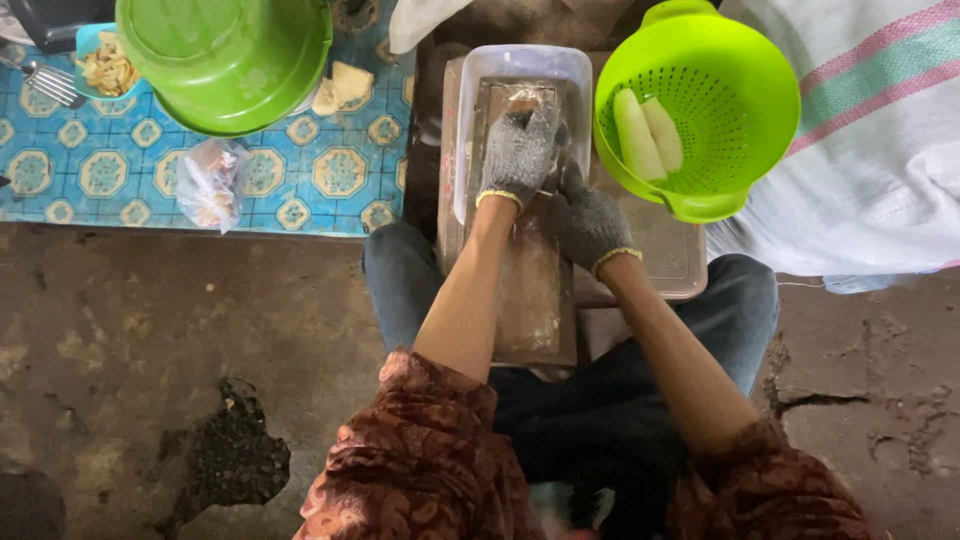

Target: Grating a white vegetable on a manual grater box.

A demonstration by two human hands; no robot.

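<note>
Both hands wear grey knitted gloves with yellow cuffs. My left hand (520,150) presses down on a pale piece of food at the top of a long wooden slicer board (530,290); the food is mostly hidden under the glove. My right hand (585,222) rests just behind and to the right of it, touching the board's edge. The board's far end lies in a clear plastic tub (525,65). A lime-green colander (700,100) at the right holds two peeled pale pieces (648,132).
A blue patterned mat (200,170) lies at the left with an upturned green bowl (225,60), a small plastic bag (210,185), a dish of slices (105,65) and a fork. A white striped sack (880,130) sits at the right. The concrete floor is cracked.
</note>
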